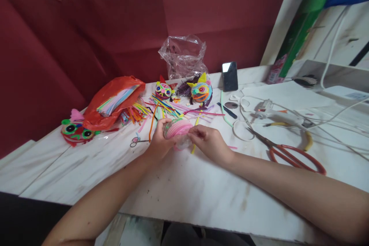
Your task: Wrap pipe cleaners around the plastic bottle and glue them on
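Note:
A round clear ball wrapped with pink strands (179, 128), with some green at its top left, is held over the table's middle. My left hand (162, 138) wraps round its left side. At its right edge my right hand (206, 140) has its fingers pinched together by the pink strands; whether a strand end lies between the fingertips is too small to tell. Behind the ball lie many loose coloured pipe cleaners (167, 107). A yellow pipe cleaner (197, 120) passes behind the right hand.
Small scissors (134, 142) lie left; large red-handled scissors (284, 153), cables and a glue gun (276, 115) lie right. Behind are a red bag (100, 119), decorated animal heads (201, 90), a phone (230, 77) and a clear plastic bag (184, 55). The white table (173, 192) reaches toward me.

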Motion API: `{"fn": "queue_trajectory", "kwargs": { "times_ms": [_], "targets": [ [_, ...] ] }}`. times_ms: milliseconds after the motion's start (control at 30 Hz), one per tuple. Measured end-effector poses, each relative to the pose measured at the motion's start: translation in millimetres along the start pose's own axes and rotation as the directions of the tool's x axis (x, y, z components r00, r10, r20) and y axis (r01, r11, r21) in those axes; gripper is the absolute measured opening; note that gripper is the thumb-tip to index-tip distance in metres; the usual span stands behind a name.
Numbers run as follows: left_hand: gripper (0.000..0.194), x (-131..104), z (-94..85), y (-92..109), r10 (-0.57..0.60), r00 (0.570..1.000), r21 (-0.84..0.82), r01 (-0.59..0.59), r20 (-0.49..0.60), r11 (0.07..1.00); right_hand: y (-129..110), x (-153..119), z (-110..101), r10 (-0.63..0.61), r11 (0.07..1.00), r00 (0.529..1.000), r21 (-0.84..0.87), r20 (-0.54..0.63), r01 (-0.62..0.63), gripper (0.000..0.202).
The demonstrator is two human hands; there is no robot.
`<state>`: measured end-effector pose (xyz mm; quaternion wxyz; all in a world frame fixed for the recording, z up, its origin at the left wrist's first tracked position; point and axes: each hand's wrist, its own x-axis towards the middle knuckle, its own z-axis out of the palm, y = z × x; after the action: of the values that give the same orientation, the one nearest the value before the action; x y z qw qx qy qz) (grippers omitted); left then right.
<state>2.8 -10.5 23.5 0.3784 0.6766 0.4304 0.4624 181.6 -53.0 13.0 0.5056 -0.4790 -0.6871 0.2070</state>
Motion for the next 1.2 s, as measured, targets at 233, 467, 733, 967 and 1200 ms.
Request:
{"fn": "queue_trajectory", "kwargs": {
  "times_ms": [233, 467, 733, 967, 1200],
  "targets": [
    [0.060, 0, -0.1, 1, -0.021, 0.999, -0.028, 0.022, 0.031, 0.999, 4, 1, 0, -0.077, 0.996, 0.997, -0.039, -0.031, 0.076, 0.015],
    [0.059, -1, 1.6, 1, -0.031, 0.999, -0.067, 0.032, 0.026, 0.997, 4, 0, -2, -0.195, 0.978, 0.980, -0.087, -0.028, 0.192, 0.016],
    [0.057, 0, 1.3, -2, -0.036, 0.999, -0.079, 0.035, -0.003, 0.996, 12, 14, -11, -0.120, 0.990, 0.992, -0.080, -0.033, 0.117, 0.011],
    [0.057, 1, 2.5, -4, -0.005, 0.999, -0.131, 0.011, 0.042, 0.991, 17, 18, -22, -0.407, 0.839, 0.904, -0.337, 0.132, 0.427, 0.022],
    [0.060, 0, 2.6, -9, 0.042, 0.997, -0.114, -0.034, 0.069, 0.993, 15, 16, -24, -0.451, 0.744, 0.866, -0.445, 0.215, 0.498, 0.033]
  ]
}}
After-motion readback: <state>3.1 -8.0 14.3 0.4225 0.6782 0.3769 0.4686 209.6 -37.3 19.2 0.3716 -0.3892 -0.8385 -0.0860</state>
